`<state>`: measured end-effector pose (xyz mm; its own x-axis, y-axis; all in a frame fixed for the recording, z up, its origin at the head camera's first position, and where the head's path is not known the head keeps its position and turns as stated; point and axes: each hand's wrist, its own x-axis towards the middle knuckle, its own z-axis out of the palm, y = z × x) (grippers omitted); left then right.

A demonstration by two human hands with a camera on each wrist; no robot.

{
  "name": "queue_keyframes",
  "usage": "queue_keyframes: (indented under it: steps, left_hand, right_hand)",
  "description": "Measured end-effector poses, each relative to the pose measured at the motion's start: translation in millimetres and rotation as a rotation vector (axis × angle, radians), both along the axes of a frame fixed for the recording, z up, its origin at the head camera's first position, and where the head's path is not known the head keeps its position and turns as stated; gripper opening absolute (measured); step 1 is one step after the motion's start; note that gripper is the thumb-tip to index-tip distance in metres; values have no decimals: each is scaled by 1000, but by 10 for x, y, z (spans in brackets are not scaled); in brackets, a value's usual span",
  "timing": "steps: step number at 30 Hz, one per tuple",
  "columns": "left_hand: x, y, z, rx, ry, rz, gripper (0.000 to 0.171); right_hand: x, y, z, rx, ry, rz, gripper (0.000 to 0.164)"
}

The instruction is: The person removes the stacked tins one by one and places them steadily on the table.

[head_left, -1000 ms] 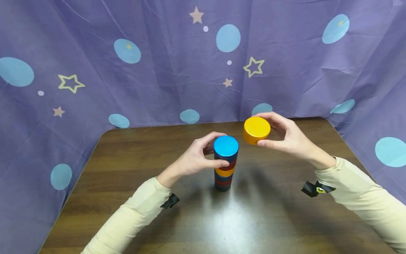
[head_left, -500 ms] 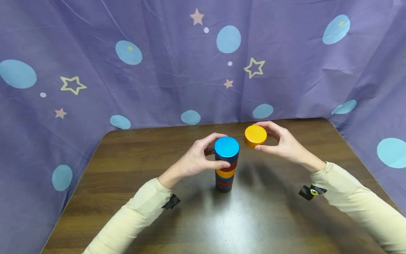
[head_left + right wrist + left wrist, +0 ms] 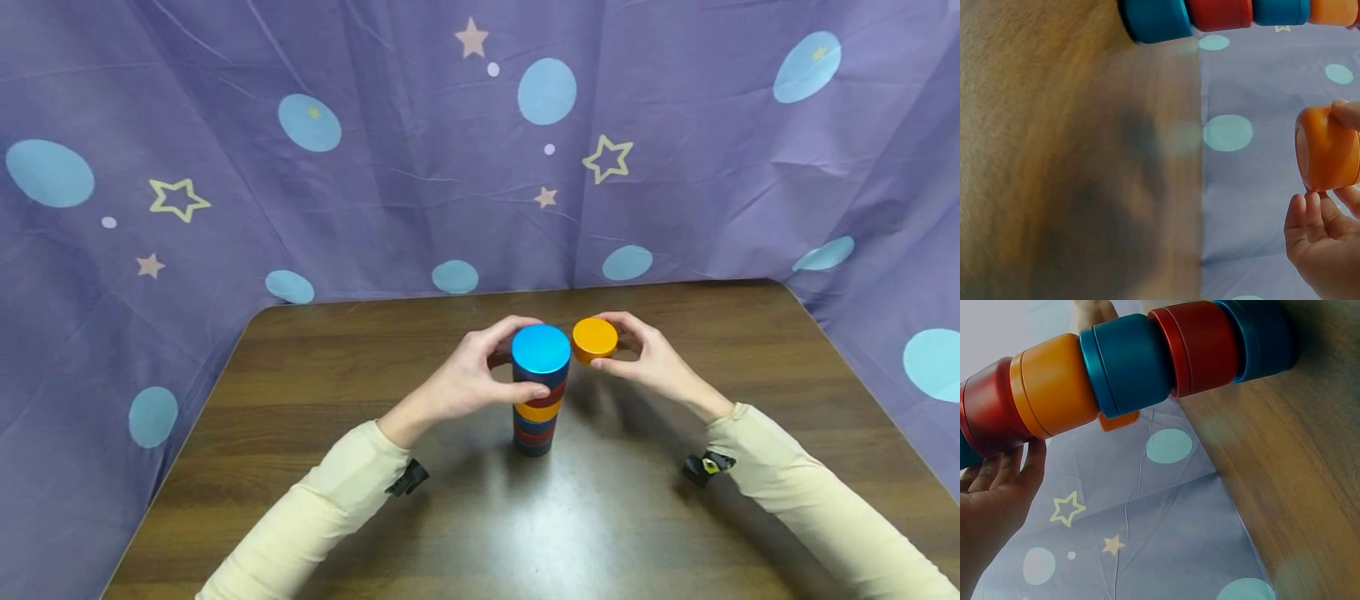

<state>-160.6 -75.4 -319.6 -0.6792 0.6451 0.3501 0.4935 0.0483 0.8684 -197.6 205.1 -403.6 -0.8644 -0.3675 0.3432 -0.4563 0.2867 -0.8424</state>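
Several round metallic canisters in blue, red and orange form a tall upright stack (image 3: 537,412) on the table, with a blue one (image 3: 542,348) on top. My left hand (image 3: 474,379) grips this stack near its top, thumb across the near side and fingers behind. Just right of the stack, my right hand (image 3: 647,358) holds a separate orange canister (image 3: 595,337) above the table, slightly lower than the stack's top. In the right wrist view the thumb and fingers pinch this orange canister (image 3: 1327,150) from opposite sides. The left wrist view shows it mostly hidden behind the stack (image 3: 1125,362).
The brown wooden table (image 3: 360,358) extends to both sides and toward me. A purple curtain (image 3: 420,192) with stars and pale blue spots hangs right behind its back edge. Small black devices sit at both wrists.
My right hand has moved down and to the left with the orange canister, bringing it close beside the stack. My left hand stays on the stack, which stands where it was.
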Motion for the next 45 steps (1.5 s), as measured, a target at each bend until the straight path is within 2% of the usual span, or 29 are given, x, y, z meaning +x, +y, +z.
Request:
queue_keyframes:
  steps: [6,14,24,35,41,45]
  left_hand:
    - [-6,5,-16,7,10,1,59]
    - [-21,18,-20,5,-1,2,59]
    - [-18,8,-13,-11,-25,-1,59]
    - [-35,14,-9,-28,-41,-16,59]
    - [-25,5,-6,-28,-58,-18,60]
    - [-19,15,-7,-18,-57,-30,59]
  right_hand:
    - [-89,-59,-181,8,-52,-35,58]
    - [-205,-193,-311,-77,-186,-120,60]
    - [-326,-369,-367,16,-266,-203,60]
    - [-451,-460,-465,76,-337,-212,61]
    - [-514,-464,-476,84,-352,-183,61]
    - [-504,-441,-483,113,-356,-165,66]
